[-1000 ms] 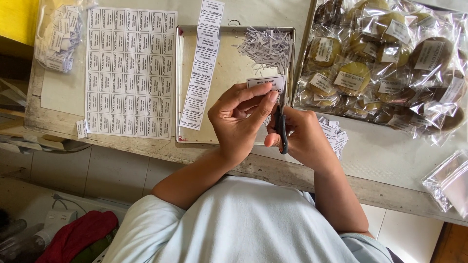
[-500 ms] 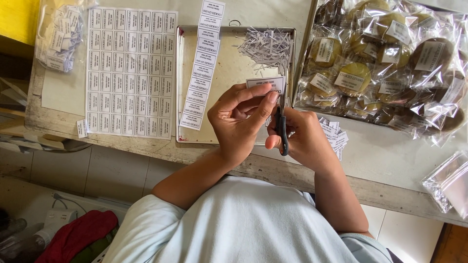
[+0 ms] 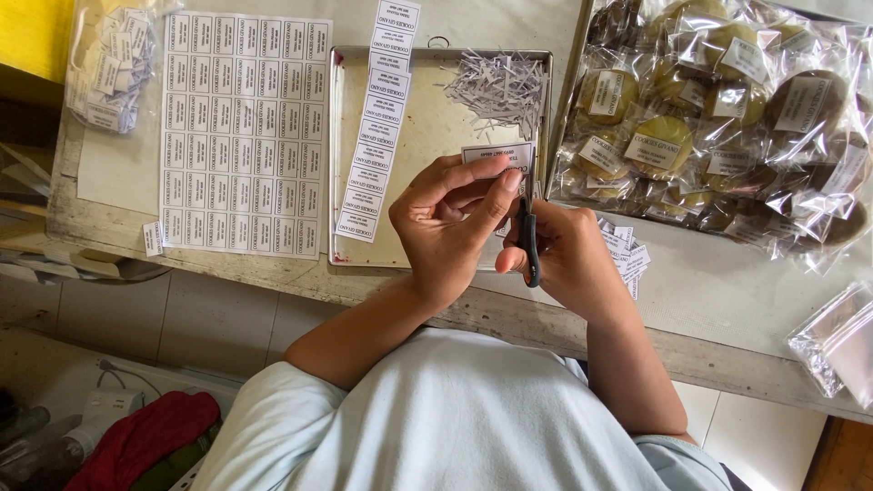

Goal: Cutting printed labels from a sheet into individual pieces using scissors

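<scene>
Head view, looking straight down: the left hand (image 3: 452, 223) pinches a small white paper label (image 3: 498, 155) between thumb and fingertips, holding it just above the near right part of a shallow metal tray (image 3: 427, 155). The right hand (image 3: 571, 257) is closed around the dark handles of a pair of scissors (image 3: 527, 238), which run up between the two hands toward the label; the blades are mostly hidden behind the fingers, so whether they are parted cannot be told. The two hands are touching or nearly so over the tray's near right corner.

In the tray a long strip of printed labels (image 3: 376, 123) lies along its left side, reaching past the far rim, and a heap of thin paper trimmings (image 3: 497, 84) sits in the far right corner. Left of the tray a full sheet of labels (image 3: 244, 132) lies flat on the surface (image 3: 727, 300), and farther left a clear bag of cut labels (image 3: 111, 59). A small pile of cut labels (image 3: 627, 255) rests just right of the right hand. Beyond it, clear packets of round cookies (image 3: 727, 118) are heaped together, each with a label on it
</scene>
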